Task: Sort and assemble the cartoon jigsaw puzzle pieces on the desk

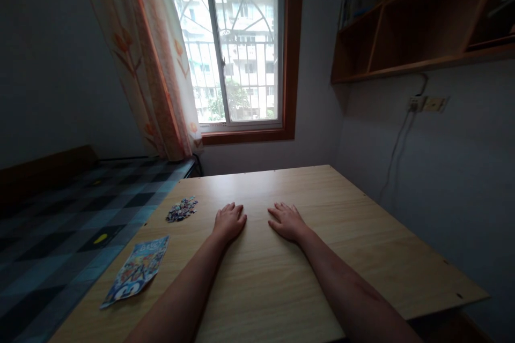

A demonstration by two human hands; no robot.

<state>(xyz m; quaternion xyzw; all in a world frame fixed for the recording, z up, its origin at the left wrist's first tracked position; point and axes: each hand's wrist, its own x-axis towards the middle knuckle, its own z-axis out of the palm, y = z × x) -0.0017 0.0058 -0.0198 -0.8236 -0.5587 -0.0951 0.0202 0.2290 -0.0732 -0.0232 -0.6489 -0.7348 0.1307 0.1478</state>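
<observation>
My left hand (230,222) lies palm down on the wooden table (257,289), fingers stretched out and holding nothing. To its right, a short gap away, my right hand (287,221) rests flat in the same way, its fingers apart. A small heap of mixed-colour pieces (182,209) sits left of my left hand, near the table's left edge; the single pieces are too small to make out. Closer to me on that side is a blue printed packet (139,268) with a colourful picture on it. Neither hand touches the heap or the packet.
Left of the table stands a bed with a checked cover (132,211). Behind are a window (249,64) and a flowered curtain (151,64). On the right wall hang a wooden shelf unit (418,27) and a socket with a plugged-in cable (415,103).
</observation>
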